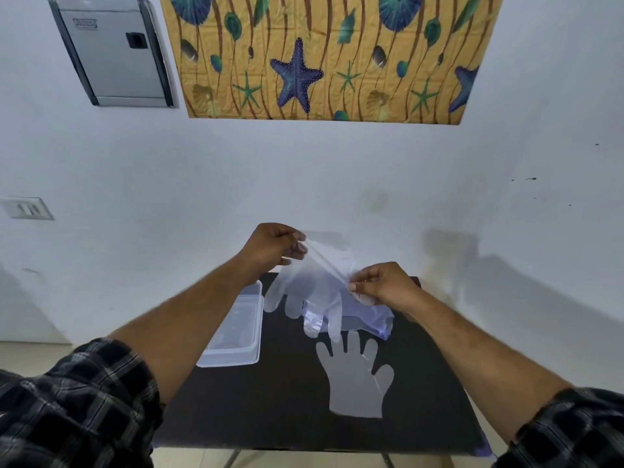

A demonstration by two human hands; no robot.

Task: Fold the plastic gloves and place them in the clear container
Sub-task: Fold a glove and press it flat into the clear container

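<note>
A thin clear plastic glove [312,285] hangs above the far part of the black table [270,410], cuff up and fingers pointing down. My left hand [273,248] pinches the cuff's upper left corner. My right hand [381,283] pinches the cuff's right end, lower down. A second clear glove [354,380] lies flat on the table, fingers pointing away from me. The clear rectangular container [236,329] stands on the table's left side, beside my left forearm. Under the held glove lies a bluish plastic bag [374,320].
A white wall rises right behind the table. On it hang a grey metal box [111,52] at upper left, a yellow sea-themed panel [324,55] and a switch plate [27,207] at far left. Metal table legs [233,457] show below the front edge.
</note>
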